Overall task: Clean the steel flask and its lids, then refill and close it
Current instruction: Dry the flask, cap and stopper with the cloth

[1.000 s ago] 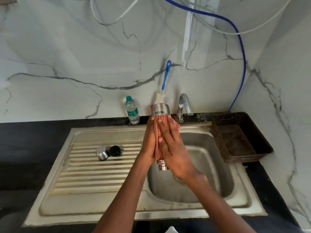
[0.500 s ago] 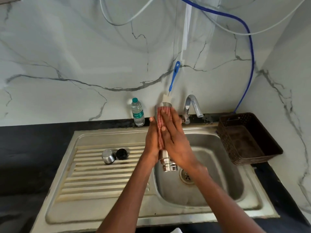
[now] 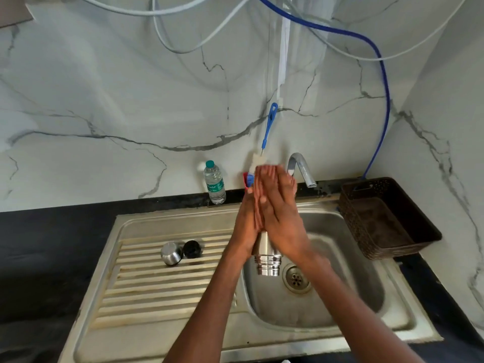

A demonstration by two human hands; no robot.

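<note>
Hands: left hand (image 3: 247,218) and right hand (image 3: 281,218) are pressed together palm to palm around the flask, fingers straight and pointing up and away; both are flat against it rather than curled.
Flask: the steel flask (image 3: 267,255) is held upside down between the palms over the sink bowl (image 3: 340,297), its ribbed neck and mouth sticking out below the hands; the upper part is hidden.
Drain: the drain (image 3: 296,279) sits just right of the flask's mouth.
Lids: a steel lid (image 3: 171,253) and a black lid (image 3: 192,249) lie touching each other on the ribbed draining board (image 3: 162,289), left of the hands.
Basket: a dark basket (image 3: 387,218) stands on the counter right of the sink.
Tap: the tap (image 3: 301,169) curves out behind the fingertips.
Water bottle: a plastic water bottle (image 3: 215,182) stands upright against the wall.
Brush: a blue-handled brush (image 3: 268,127) rises behind the fingers.
</note>
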